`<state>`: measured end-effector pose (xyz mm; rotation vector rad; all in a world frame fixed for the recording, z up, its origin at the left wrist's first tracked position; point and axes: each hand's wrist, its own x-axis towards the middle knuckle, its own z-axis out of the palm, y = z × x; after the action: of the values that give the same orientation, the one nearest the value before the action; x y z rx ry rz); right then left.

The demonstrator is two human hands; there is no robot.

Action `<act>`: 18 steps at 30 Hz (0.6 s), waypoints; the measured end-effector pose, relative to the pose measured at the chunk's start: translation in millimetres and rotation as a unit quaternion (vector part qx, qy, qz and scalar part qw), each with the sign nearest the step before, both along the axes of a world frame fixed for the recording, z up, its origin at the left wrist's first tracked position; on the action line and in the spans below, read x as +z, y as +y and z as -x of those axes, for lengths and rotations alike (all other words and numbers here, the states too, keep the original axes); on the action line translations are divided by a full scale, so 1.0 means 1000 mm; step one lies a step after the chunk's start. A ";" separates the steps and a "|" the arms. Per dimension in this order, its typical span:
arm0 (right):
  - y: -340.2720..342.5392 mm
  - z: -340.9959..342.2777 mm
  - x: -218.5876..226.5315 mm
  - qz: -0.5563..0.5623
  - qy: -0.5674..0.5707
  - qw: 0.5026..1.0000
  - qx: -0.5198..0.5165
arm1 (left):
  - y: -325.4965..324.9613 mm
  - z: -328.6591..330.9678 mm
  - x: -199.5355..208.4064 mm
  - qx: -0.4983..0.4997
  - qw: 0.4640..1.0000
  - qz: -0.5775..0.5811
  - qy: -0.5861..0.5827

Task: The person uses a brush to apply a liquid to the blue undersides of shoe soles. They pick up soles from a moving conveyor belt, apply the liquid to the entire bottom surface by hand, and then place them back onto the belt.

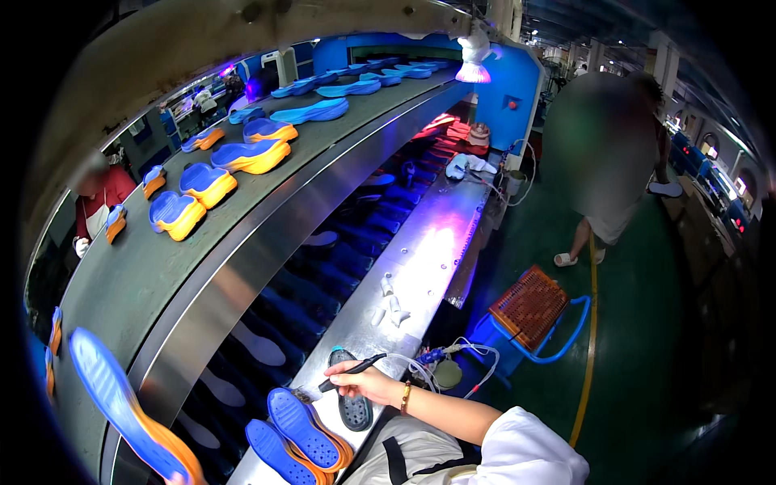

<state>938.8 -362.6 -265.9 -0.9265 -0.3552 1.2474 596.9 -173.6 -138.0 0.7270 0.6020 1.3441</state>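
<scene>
My right hand (378,385) is closed around a slim black pen-shaped tool (360,367) with a pale hose trailing from its end. Beneath this hand, a dark grey sole with holes (356,411) lies on the metal ledge. At the lower left, a blue and orange shoe sole (121,396) is held up on a slant over the conveyor's edge. Only a bit of my left hand (175,479) shows at its lower end, gripping it. Two more blue and orange soles (303,428) rest side by side on the ledge, left of my right hand.
A dark conveyor belt (283,174) carries several blue and orange soles. Below it, a lower rack (283,319) holds pale sole shapes. Small white pieces (394,309) lie on the metal ledge (416,271). A blue chair with a brown woven seat (529,305) stands right; other people are beyond.
</scene>
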 end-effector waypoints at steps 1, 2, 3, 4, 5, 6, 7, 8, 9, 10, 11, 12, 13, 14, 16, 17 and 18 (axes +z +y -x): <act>-0.001 0.000 -0.001 -0.004 0.003 1.000 -0.003 | -0.019 -0.009 -0.010 -0.030 0.999 0.010 -0.005; -0.001 -0.002 -0.004 -0.009 0.006 1.000 -0.006 | -0.030 -0.013 -0.028 -0.080 0.996 0.027 -0.017; -0.001 -0.002 -0.007 -0.012 0.012 1.000 -0.007 | -0.044 -0.020 -0.046 -0.131 0.990 0.048 -0.028; -0.003 -0.005 -0.008 -0.010 0.022 1.000 -0.001 | -0.058 -0.027 -0.064 -0.181 0.980 0.070 -0.040; -0.006 -0.008 -0.010 -0.008 0.013 1.000 0.000 | -0.070 -0.036 -0.083 -0.229 0.967 0.099 -0.052; -0.009 -0.010 -0.010 -0.008 0.015 1.000 -0.005 | -0.081 -0.043 -0.101 -0.274 0.951 0.128 -0.063; -0.011 -0.012 -0.010 -0.009 0.015 1.000 -0.005 | -0.091 -0.046 -0.118 -0.311 0.935 0.151 -0.075; -0.010 -0.011 -0.010 -0.026 0.019 0.999 -0.002 | -0.099 -0.047 -0.132 -0.344 0.920 0.168 -0.086; -0.008 -0.010 -0.010 -0.042 0.024 0.999 0.003 | -0.106 -0.047 -0.146 -0.375 0.904 0.179 -0.099; -0.005 -0.007 -0.002 -0.056 0.027 0.998 0.024 | -0.111 -0.043 -0.159 -0.401 0.892 0.175 -0.111; -0.002 0.001 0.008 -0.056 0.034 0.997 0.030 | -0.113 -0.040 -0.166 -0.409 0.884 0.177 -0.138; -0.001 0.005 0.015 -0.070 0.019 0.996 0.049 | -0.114 -0.042 -0.175 -0.418 0.876 0.170 -0.168; -0.008 0.003 0.019 -0.081 0.008 0.995 0.053 | -0.120 -0.068 -0.147 -0.326 0.831 0.336 -0.299; -0.006 0.009 0.028 -0.108 -0.011 0.991 0.081 | -0.118 -0.075 -0.139 -0.317 0.828 0.342 -0.312; 0.004 0.026 0.040 -0.142 -0.049 0.982 0.113 | -0.111 -0.091 -0.124 -0.374 0.868 0.239 -0.222; 0.011 0.037 0.042 -0.149 -0.070 0.979 0.121 | -0.107 -0.091 -0.134 -0.339 0.893 0.232 -0.182; 0.015 0.039 0.044 -0.136 -0.102 0.979 0.117 | -0.106 -0.100 -0.136 -0.342 0.893 0.227 -0.183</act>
<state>900.1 -347.8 -221.7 -0.7934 -0.7959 1.2795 696.8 -279.8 -273.6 0.2393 0.2856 0.6141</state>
